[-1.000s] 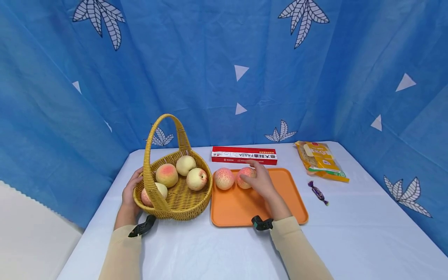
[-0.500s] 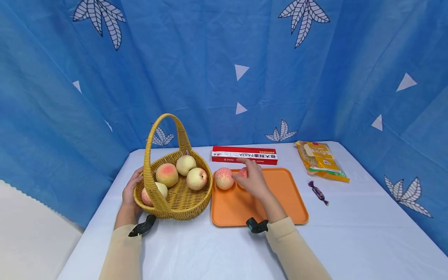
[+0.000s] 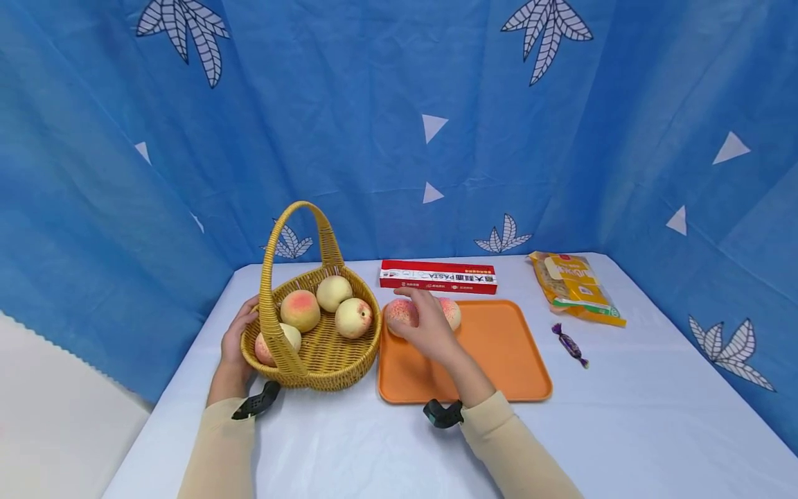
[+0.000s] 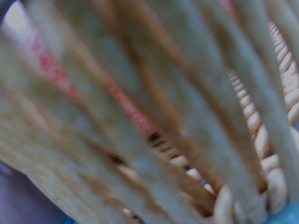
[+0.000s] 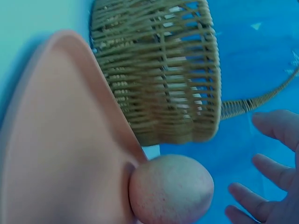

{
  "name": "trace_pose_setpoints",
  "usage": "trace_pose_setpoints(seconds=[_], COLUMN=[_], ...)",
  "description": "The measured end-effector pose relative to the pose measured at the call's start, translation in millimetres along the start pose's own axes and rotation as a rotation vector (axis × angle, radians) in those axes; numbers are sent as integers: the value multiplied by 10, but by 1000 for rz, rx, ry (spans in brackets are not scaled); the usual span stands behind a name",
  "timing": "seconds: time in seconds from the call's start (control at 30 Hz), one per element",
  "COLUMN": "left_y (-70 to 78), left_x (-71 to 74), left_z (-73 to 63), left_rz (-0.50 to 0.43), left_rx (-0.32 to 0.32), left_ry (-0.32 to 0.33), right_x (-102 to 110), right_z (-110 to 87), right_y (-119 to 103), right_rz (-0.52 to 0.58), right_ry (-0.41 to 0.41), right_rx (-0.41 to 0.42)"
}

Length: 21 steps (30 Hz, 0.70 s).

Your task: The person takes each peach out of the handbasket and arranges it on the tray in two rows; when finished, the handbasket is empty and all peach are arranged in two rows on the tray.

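Observation:
On the table's left stands a yellow wicker basket [image 3: 339,378] with a tall handle, holding several peaches [image 3: 300,310]. My left hand [image 3: 238,341] holds its left side at the rim; the left wrist view is filled by blurred wicker wall [image 4: 154,116]. My right hand [image 3: 430,329] is over the left peach [image 3: 400,313] on an orange tray [image 3: 486,374], fingers spread. The right wrist view shows the fingers [image 5: 273,172] apart from a peach [image 5: 172,190]. A second peach [image 3: 450,313] on the tray is partly hidden behind that hand.
A red pasta box [image 3: 439,276] lies behind the tray. To the right are a yellow food packet [image 3: 576,287] and a purple-wrapped candy [image 3: 570,345]. Blue curtains [image 3: 399,138] stand behind the white table [image 3: 623,416].
My right hand has moved left, from the right peach on the tray to above the left one. My left hand stays at the basket.

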<state>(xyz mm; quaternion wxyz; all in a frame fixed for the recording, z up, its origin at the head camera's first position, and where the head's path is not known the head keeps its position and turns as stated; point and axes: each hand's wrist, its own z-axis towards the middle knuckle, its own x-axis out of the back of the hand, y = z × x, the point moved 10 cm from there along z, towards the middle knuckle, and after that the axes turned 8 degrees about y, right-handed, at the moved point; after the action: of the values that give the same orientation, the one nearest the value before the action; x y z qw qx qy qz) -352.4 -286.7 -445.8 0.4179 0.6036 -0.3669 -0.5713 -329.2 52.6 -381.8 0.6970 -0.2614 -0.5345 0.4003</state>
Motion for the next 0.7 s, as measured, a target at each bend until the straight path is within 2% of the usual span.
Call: trace_pose_setpoints(seconds=[0.2, 0.43, 0.7], left_y=[-2, -29, -9], left_x=[1, 8, 19], left_z=[-1, 21, 21], left_rz=[-23, -67, -53], left_rx=[8, 0, -7], left_ry=[10, -17, -5], right_x=[-139, -301, -573], right_z=[-19, -21, 40], right_y=[-159, -350, -512], right_rz=[16, -43, -109], right_ry=[-17, -46, -157], right_rx=[112, 250, 315])
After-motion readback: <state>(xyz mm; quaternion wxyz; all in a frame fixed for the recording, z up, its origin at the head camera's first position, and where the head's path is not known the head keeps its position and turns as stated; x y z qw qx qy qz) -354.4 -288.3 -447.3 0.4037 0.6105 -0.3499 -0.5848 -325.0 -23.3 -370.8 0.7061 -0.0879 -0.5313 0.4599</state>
